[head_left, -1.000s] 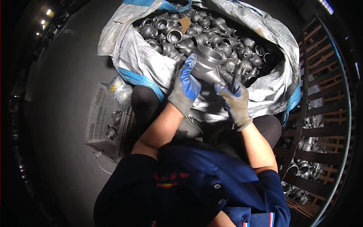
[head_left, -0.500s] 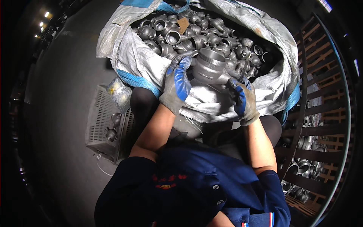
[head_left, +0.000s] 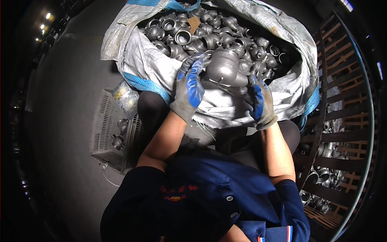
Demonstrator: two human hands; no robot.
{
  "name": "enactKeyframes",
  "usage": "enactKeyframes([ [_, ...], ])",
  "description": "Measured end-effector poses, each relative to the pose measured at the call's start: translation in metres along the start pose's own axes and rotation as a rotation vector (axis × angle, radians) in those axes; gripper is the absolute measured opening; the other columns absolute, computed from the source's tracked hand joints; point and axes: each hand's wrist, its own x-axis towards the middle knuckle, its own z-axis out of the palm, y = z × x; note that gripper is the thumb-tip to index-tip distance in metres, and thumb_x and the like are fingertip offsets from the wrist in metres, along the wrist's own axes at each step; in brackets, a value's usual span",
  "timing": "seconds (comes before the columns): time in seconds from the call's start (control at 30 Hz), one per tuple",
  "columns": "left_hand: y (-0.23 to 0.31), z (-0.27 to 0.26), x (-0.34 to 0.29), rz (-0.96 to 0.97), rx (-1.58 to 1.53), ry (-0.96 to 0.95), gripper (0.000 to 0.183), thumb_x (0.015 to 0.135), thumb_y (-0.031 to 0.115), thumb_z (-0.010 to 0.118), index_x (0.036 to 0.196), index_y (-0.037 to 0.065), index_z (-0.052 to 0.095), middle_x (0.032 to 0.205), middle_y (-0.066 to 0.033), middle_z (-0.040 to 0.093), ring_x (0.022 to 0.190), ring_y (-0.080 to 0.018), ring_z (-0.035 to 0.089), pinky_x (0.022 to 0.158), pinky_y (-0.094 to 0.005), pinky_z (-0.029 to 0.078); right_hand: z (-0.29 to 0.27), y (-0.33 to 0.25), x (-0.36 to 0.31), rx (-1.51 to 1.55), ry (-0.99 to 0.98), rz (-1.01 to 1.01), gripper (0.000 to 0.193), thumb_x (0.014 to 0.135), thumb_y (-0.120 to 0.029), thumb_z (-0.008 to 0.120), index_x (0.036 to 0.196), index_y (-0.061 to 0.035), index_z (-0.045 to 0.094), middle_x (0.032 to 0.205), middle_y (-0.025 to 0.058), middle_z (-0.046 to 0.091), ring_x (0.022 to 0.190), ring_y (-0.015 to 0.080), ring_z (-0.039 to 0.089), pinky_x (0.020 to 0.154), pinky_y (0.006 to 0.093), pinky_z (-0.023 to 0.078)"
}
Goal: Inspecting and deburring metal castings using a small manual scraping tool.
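Fittings (head_left: 183, 38) lie heaped in a sack (head_left: 147, 60) flanked by a crate (head_left: 105, 121) at its near left and a rack (head_left: 344, 135) at its right.

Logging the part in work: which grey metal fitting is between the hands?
The large, round-bodied fitting between the left hand and right hand; fittings piled in the white bag lie beyond.

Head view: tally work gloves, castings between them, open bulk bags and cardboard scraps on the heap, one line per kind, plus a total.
Grey-and-blue work gloves: 2
Grey metal casting between them: 1
Open white bulk bag: 1
Cardboard scrap: 1
Total: 5
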Motion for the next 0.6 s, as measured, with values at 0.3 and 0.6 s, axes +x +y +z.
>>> enactKeyframes([
  [0.3, 0.003, 0.007, -0.003, 0.140, 0.211, -0.013, 0.025, 0.092, 0.005, 0.040, 0.111, -0.002, 0.054, 0.110, -0.0100, 0.057, 0.101, -0.0142, 0.053, 0.092, -0.0261, 0.040, 0.016, -0.022, 0.000, 0.489, 0.212, 0.254, 0.024, 0.093, -0.034, 0.044, 0.098, -0.0134, 0.055, 0.061, -0.0008, 0.051, 0.037, 0.0047, 0.035, 0.030, 0.0198, 0.023],
  [0.6, 0.008, 0.008, -0.002, 0.064, 0.105, 0.006, 0.030, 0.093, 0.007, 0.038, 0.120, -0.002, 0.048, 0.114, -0.0127, 0.056, 0.108, -0.0159, 0.051, 0.095, -0.0263, 0.038, 0.005, -0.015, 0.001, 0.431, -0.004, 0.121, 0.029, 0.094, -0.029, 0.042, 0.115, -0.0106, 0.049, 0.071, 0.0005, 0.051, 0.041, 0.0020, 0.032, 0.033, 0.0158, 0.023],
])
